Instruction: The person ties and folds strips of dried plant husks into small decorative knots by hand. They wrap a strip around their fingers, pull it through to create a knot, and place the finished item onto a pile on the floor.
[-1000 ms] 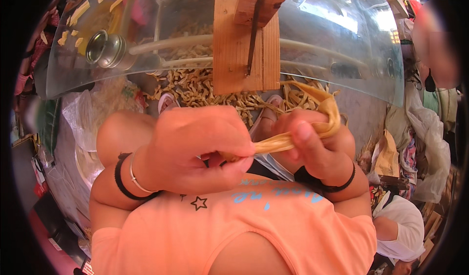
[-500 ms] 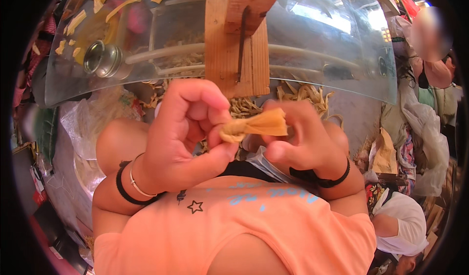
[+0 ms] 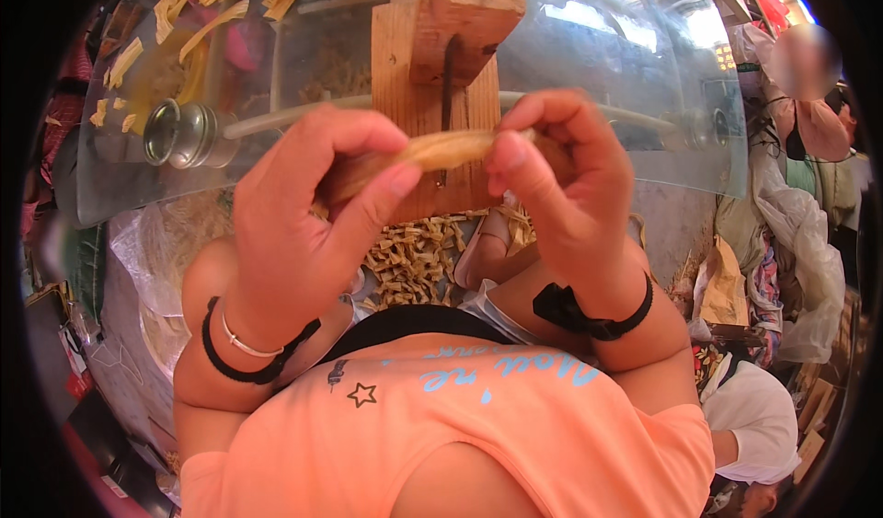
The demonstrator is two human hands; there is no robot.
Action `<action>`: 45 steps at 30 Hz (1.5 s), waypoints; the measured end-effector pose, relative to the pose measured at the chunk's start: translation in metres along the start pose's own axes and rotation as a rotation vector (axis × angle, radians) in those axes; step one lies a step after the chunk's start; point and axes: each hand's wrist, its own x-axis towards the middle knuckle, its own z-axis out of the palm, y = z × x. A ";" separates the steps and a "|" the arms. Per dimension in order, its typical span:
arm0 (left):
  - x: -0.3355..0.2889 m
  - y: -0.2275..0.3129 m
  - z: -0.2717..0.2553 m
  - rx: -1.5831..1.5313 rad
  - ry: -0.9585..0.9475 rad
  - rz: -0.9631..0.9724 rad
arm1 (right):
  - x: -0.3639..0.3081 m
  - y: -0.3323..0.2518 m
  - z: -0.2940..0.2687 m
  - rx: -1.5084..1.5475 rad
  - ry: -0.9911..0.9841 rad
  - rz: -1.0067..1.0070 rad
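Note:
A yellow-brown dried strip (image 3: 452,150), like a folded husk or leaf, is stretched roughly level between my two hands. My left hand (image 3: 299,210) pinches it between thumb and fingers, and part of the strip hangs behind the palm. At the other end, my right hand (image 3: 575,173) has thumb and fingers closed on it. Just behind the strip stands a wooden board (image 3: 394,86) with a thick wooden block (image 3: 469,17) on top and a dark metal rod (image 3: 448,86). The strip hides part of the board.
The board rests on a curved-looking glass table (image 3: 317,35) with a round metal fitting (image 3: 189,134). Flat dried pieces (image 3: 216,35) lie at its far left. Many knotted pieces (image 3: 409,260) cover the floor between my legs. Other people (image 3: 759,417) and plastic bags (image 3: 800,233) are at right.
Both hands have moved forward toward the board. A knotted piece with a flared end showed at my left fingertips before; now a longer strip spans both hands, my right hand gripping it.

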 end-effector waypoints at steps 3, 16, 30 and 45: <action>0.009 0.001 0.002 0.013 0.033 -0.012 | 0.008 0.007 0.004 -0.039 0.062 -0.056; 0.002 -0.007 -0.018 -0.295 0.035 -0.364 | -0.006 -0.010 -0.025 0.011 -0.132 0.116; -0.040 0.031 0.014 -0.545 -0.178 -0.107 | -0.035 -0.004 0.021 -0.373 -0.351 -0.540; -0.028 0.027 0.006 0.030 -0.424 0.193 | -0.054 -0.033 -0.002 -0.379 -1.208 0.248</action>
